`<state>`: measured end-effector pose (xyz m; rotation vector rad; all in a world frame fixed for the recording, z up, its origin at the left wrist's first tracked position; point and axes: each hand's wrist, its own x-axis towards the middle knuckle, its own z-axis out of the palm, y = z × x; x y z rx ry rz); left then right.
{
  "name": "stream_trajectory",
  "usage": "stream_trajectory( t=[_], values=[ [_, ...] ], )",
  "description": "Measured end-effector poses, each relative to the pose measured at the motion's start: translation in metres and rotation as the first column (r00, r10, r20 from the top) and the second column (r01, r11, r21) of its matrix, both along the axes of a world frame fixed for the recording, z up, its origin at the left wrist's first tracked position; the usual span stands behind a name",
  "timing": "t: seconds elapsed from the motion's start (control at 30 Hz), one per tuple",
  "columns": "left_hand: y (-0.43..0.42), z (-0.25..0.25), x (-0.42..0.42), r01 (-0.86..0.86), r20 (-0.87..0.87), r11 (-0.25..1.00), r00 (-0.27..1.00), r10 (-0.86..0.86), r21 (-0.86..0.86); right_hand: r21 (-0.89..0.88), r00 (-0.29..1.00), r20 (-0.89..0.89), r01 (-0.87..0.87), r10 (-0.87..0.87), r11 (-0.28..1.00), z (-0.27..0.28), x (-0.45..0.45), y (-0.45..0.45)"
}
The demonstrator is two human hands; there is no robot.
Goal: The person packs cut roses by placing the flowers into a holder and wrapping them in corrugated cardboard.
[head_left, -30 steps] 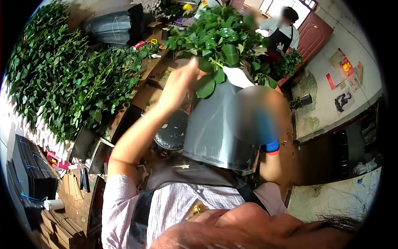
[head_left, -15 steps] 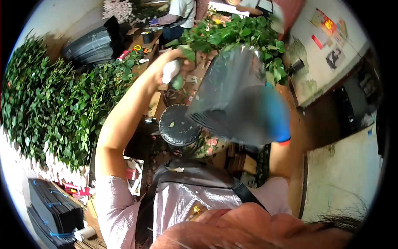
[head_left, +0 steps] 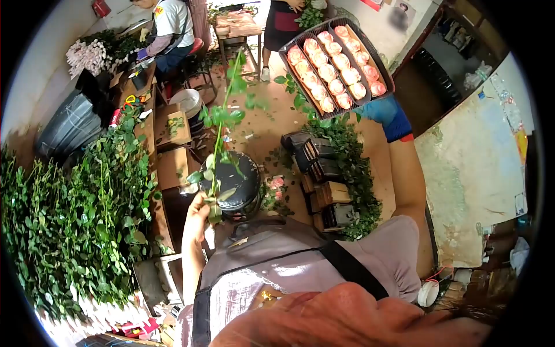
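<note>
My left hand (head_left: 199, 209) is closed round a long green leafy stem (head_left: 218, 136), which stands upright above it, beside the round black stool (head_left: 231, 179). My right hand (head_left: 383, 111), in a blue glove, holds a wrapped bunch of pink roses (head_left: 335, 69) from below. The rose heads face me in several rows, parted by dark card inside a dark wrapper. The bunch's stems and most of the gloved fingers are hidden behind it.
Many leafy stems (head_left: 87, 214) lie heaped at the left. Dark wrapped bundles (head_left: 324, 168) stand on the floor ahead. A wooden table (head_left: 238, 26) is farther off. Two people (head_left: 173, 29) are at the back, one seated at the workbench.
The bunch has turned so that its rose heads face me, and it has moved up. My left hand has come down towards my body with a leafy stem. The view has shifted.
</note>
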<state>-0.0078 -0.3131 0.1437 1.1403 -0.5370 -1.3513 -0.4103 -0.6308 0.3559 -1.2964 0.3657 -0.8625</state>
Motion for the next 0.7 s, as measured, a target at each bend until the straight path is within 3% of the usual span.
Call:
stream_trajectory(
  t=[0.1, 0.2, 0.33, 0.5, 0.57, 0.6, 0.67, 0.7],
  values=[
    [0.003, -0.010, -0.001, 0.021, 0.039, 0.997, 0.999, -0.023, 0.072, -0.009, 1.000, 0.025, 0.001, -0.001, 1.000, -0.013, -0.015, -0.017],
    [-0.008, -0.010, -0.011, -0.074, 0.056, 0.989, 0.996, 0.067, 0.128, -0.010, 0.999, 0.051, 0.010, -0.009, 1.000, -0.029, -0.031, -0.034],
    [-0.040, -0.025, -0.019, -0.019, 0.088, 0.990, 0.996, 0.006, 0.142, -0.015, 0.997, 0.060, 0.056, -0.055, 0.998, -0.055, -0.062, -0.064],
    [-0.091, -0.030, -0.054, -0.008, 0.196, 0.978, 0.980, -0.034, 0.207, -0.040, 0.967, -0.175, 0.182, -0.186, 0.983, -0.094, -0.121, -0.111],
    [-0.106, -0.037, -0.069, 0.000, 0.143, 0.990, 0.990, -0.019, 0.138, -0.353, 0.820, -0.419, 0.250, -0.391, 0.902, -0.105, -0.142, -0.120],
    [-0.112, -0.040, -0.076, -0.017, 0.143, 0.990, 0.990, -0.003, 0.138, -0.475, 0.748, -0.490, 0.200, -0.447, 0.857, -0.121, -0.157, -0.129],
    [-0.120, -0.025, -0.091, -0.042, 0.182, 0.980, 0.983, 0.005, 0.196, -0.325, 0.643, -0.596, 0.354, -0.481, 0.877, -0.160, -0.181, -0.138],
    [-0.120, -0.024, -0.096, -0.049, 0.175, 0.968, 0.985, 0.005, 0.248, -0.126, 0.697, -0.570, 0.451, -0.436, 0.884, -0.195, -0.197, -0.148]
  ],
)
